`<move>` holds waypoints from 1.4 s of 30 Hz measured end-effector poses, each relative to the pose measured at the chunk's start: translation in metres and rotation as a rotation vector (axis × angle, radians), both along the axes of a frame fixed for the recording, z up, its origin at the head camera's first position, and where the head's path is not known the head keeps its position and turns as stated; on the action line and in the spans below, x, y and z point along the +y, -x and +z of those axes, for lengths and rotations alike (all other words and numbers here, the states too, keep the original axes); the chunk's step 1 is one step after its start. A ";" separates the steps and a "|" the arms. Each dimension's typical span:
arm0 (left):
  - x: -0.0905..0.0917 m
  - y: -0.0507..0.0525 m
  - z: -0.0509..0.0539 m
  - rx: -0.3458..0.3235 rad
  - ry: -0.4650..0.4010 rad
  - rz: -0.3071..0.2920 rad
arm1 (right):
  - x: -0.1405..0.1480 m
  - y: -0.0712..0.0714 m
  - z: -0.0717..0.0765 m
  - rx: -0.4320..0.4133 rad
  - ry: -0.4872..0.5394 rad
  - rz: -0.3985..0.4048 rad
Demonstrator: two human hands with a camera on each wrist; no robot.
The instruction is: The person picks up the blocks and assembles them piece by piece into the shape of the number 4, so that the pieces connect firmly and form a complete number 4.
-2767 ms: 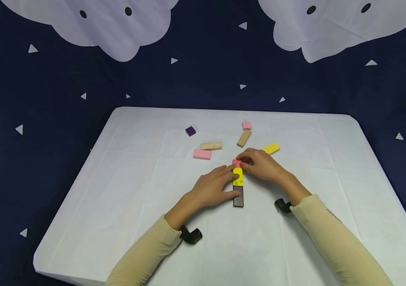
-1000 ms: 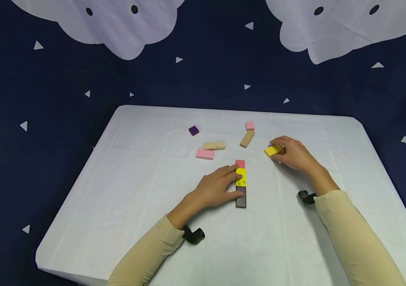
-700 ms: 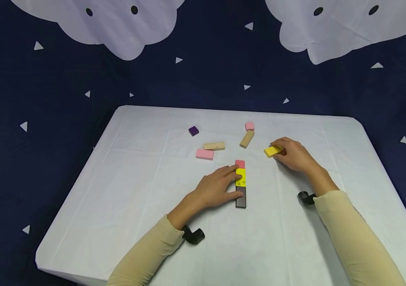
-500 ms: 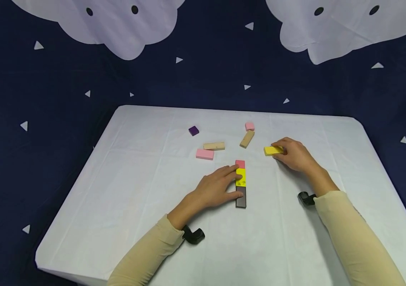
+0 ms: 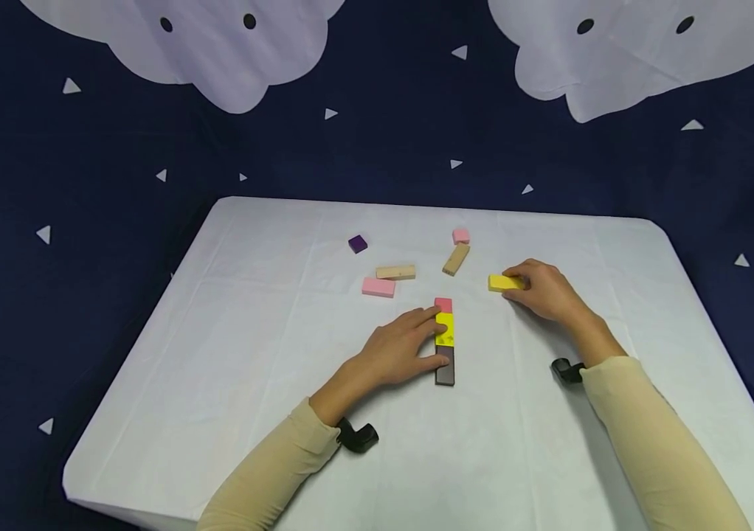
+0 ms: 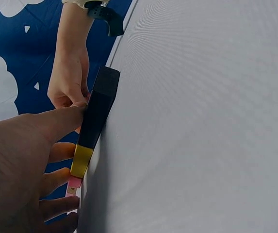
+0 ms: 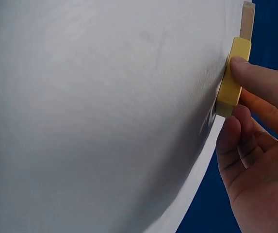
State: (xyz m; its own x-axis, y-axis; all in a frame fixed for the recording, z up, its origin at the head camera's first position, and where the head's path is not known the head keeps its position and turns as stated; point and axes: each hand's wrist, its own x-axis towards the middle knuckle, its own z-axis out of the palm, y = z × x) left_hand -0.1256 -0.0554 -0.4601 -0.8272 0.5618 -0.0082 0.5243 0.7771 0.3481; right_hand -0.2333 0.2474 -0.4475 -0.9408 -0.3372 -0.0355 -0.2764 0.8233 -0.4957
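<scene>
A row of end-to-end blocks lies near the table's middle: a black block [image 5: 445, 375] nearest me, a yellow block [image 5: 445, 339] beyond it, and a small pink block [image 5: 444, 303] at the far end. My left hand [image 5: 393, 350] touches this row from its left side, thumb on the black block and fingertips by the yellow and pink ones. To the right, my right hand [image 5: 545, 293] pinches another yellow block [image 5: 502, 283] between thumb and fingers. In the right wrist view the thumb presses one face of that yellow block [image 7: 233, 85]; its underside contact with the table is unclear.
Behind the row lie a pink block [image 5: 378, 287], a wooden block [image 5: 395, 272] touching it, a purple block [image 5: 358, 244], a second wooden block [image 5: 456, 259] and a small pink block [image 5: 461, 236]. All sit on a white-covered table [image 5: 251, 295] before a dark blue backdrop.
My right hand has left the row's far pink block, moved right and taken hold of the loose yellow block. That block has turned from slanted to crosswise. The left hand keeps its place.
</scene>
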 end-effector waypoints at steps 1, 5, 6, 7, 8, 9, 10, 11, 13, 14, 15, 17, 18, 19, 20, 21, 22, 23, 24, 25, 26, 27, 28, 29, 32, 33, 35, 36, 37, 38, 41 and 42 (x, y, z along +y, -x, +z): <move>0.000 0.000 0.000 0.002 -0.003 -0.002 | 0.000 0.000 0.000 -0.004 -0.002 -0.003; 0.000 0.001 0.001 -0.001 -0.001 0.000 | 0.000 -0.001 0.001 -0.014 -0.002 -0.015; 0.000 0.001 0.001 -0.004 0.000 0.001 | 0.000 -0.002 0.001 -0.017 -0.002 -0.020; 0.000 0.001 0.001 -0.006 0.002 0.001 | 0.000 -0.002 0.001 -0.020 -0.004 -0.023; 0.000 0.001 0.001 -0.008 0.004 0.003 | -0.001 -0.002 0.001 -0.022 -0.004 -0.026; 0.000 0.001 0.001 -0.009 0.005 0.003 | -0.001 -0.003 0.001 -0.025 -0.004 -0.028; 0.000 0.000 0.001 -0.010 0.006 0.004 | -0.002 -0.003 0.001 -0.026 -0.006 -0.029; 0.000 0.000 0.001 -0.011 0.008 0.004 | -0.002 -0.003 0.001 -0.027 -0.007 -0.030; 0.000 0.000 0.001 -0.012 0.011 0.006 | -0.003 -0.004 0.001 -0.027 -0.009 -0.027; 0.000 0.000 0.001 -0.013 0.011 0.007 | -0.004 -0.005 0.001 -0.023 -0.008 -0.025; 0.000 0.000 0.001 -0.013 0.012 0.008 | -0.005 -0.005 0.001 -0.022 -0.009 -0.020; 0.000 0.000 0.001 -0.013 0.011 0.010 | -0.006 -0.006 0.001 -0.018 -0.008 -0.010; 0.000 0.000 0.002 -0.014 0.009 0.010 | -0.007 -0.006 0.001 -0.016 -0.008 -0.004; 0.000 0.000 0.002 -0.014 0.010 0.010 | -0.007 -0.007 0.001 -0.015 -0.007 0.004; 0.000 0.000 0.002 -0.014 0.010 0.011 | -0.008 -0.008 0.001 -0.013 -0.005 0.012; 0.000 0.000 0.002 -0.014 0.011 0.011 | -0.009 -0.008 0.001 -0.014 -0.004 0.020; 0.000 0.000 0.002 -0.016 0.010 0.011 | -0.009 -0.009 0.001 -0.012 -0.002 0.027; 0.000 0.000 0.002 -0.017 0.010 0.011 | -0.010 -0.010 0.001 -0.008 0.000 0.035; 0.000 0.000 0.002 -0.018 0.010 0.010 | -0.011 -0.011 0.001 -0.005 0.002 0.040; 0.000 0.000 0.002 -0.020 0.010 0.009 | -0.013 -0.011 0.001 -0.001 0.007 0.044; 0.000 0.000 0.002 -0.022 0.010 0.010 | -0.014 -0.012 0.001 0.002 0.009 0.048; 0.000 0.000 0.002 -0.024 0.010 0.011 | -0.016 -0.012 0.001 0.005 0.010 0.055; 0.000 0.000 0.003 -0.027 0.012 0.012 | -0.017 -0.013 0.002 0.008 0.010 0.063; -0.001 0.000 0.003 -0.028 0.013 0.014 | -0.019 -0.014 0.002 0.010 0.010 0.070; -0.001 0.000 0.003 -0.031 0.015 0.022 | -0.022 -0.015 0.002 0.011 0.012 0.088; -0.001 0.000 0.004 -0.031 0.013 0.023 | -0.023 -0.015 0.002 0.010 0.011 0.094; -0.002 0.000 0.004 -0.031 0.011 0.022 | -0.024 -0.017 0.003 0.009 0.013 0.100; -0.001 0.000 0.005 -0.033 0.008 0.020 | -0.025 -0.017 0.003 0.009 0.011 0.103; -0.001 0.000 0.005 -0.033 0.007 0.017 | -0.025 -0.018 0.003 0.009 0.006 0.105; -0.001 0.000 0.005 -0.035 0.005 0.016 | -0.025 -0.018 0.002 0.008 0.002 0.108; 0.000 -0.001 0.005 -0.038 0.004 0.014 | -0.026 -0.019 0.002 0.002 -0.011 0.113; 0.001 -0.001 0.005 -0.040 0.003 0.013 | -0.027 -0.020 0.002 -0.003 -0.014 0.112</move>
State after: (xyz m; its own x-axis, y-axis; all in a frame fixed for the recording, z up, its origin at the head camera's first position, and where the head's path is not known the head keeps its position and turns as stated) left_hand -0.1250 -0.0548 -0.4549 -0.8334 0.5510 -0.0429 0.5000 0.7848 0.3662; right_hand -0.2134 0.2209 -0.4450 -0.8969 -0.4401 -0.0438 -0.3659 0.7940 -0.4854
